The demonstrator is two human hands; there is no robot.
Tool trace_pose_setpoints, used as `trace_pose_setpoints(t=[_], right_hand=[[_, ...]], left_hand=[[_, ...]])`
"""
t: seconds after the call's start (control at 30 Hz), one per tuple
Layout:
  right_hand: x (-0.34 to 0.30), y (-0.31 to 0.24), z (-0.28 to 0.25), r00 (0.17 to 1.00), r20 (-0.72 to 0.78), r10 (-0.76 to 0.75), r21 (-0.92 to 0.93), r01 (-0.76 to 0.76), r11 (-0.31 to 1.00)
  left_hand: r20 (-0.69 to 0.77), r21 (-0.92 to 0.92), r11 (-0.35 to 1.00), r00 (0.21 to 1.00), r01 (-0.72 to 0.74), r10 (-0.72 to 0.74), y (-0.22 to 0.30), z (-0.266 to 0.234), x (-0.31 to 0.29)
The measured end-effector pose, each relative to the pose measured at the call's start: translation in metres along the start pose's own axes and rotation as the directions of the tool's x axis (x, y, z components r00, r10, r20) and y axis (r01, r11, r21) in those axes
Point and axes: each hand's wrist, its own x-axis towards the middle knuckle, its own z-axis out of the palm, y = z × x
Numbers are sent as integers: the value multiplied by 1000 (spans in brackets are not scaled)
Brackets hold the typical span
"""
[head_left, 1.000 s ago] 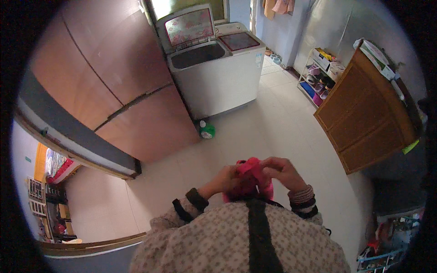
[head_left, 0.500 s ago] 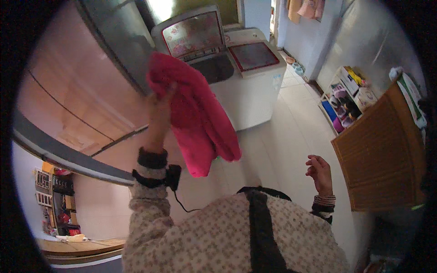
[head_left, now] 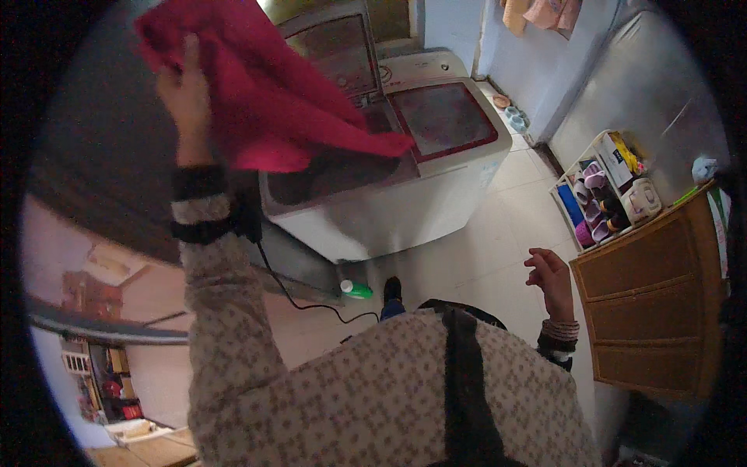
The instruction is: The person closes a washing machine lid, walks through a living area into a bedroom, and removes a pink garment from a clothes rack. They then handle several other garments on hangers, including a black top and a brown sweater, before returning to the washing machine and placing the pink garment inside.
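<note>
My left hand [head_left: 188,105] grips a bright pink piece of cloth [head_left: 253,86], perhaps a garment, raised at the upper left. Its lower part spreads over the open tub of a white twin-tub washing machine [head_left: 381,222]. The left tub's lid [head_left: 331,50] stands raised, partly behind the cloth. The right-hand cover [head_left: 443,117], red-edged, is down. To the right of my body, my right hand [head_left: 551,279] hangs in the air with loosely bent fingers, apart from one another and holding nothing. Whether the cloth touches the tub's rim I cannot tell.
A green bottle with a white cap [head_left: 357,289] lies on the floor by the machine's near corner. On the right stand a white shoe rack [head_left: 556,189] and a brown wooden cabinet [head_left: 646,292]. Slippers [head_left: 515,118] lie near the far wall. A black cord [head_left: 288,293] trails from my left wrist.
The washing machine is closer now. My left hand has gone up and left, and the cloth, which hung in front of the machine, now spreads over its open tub. The right hand barely differs.
</note>
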Motion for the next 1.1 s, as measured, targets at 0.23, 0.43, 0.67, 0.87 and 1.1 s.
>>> trace_pose_setpoints(t=[0.23, 0.43, 0.67, 0.87, 1.1], right_hand=[[68, -16, 41, 999, -47, 15, 29, -13, 999], [107, -34, 65, 983, -159, 94, -47, -103, 994], [132, -50, 59, 989, -138, 55, -38, -61, 997], [170, -62, 52, 996, -63, 65, -82, -70, 994], [224, -67, 75, 984, 167, 56, -82, -43, 996]], left_hand=[[747, 251, 944, 663, -213, -49, -168, 97, -64], [579, 641, 450, 776, -622, 250, -256, 160, 57], [547, 800, 464, 782, -381, -300, -342, 165, 144], [516, 847, 280, 826, -452, -227, -273, 151, 102], [784, 570, 540, 607, -619, -132, -153, 66, 26]])
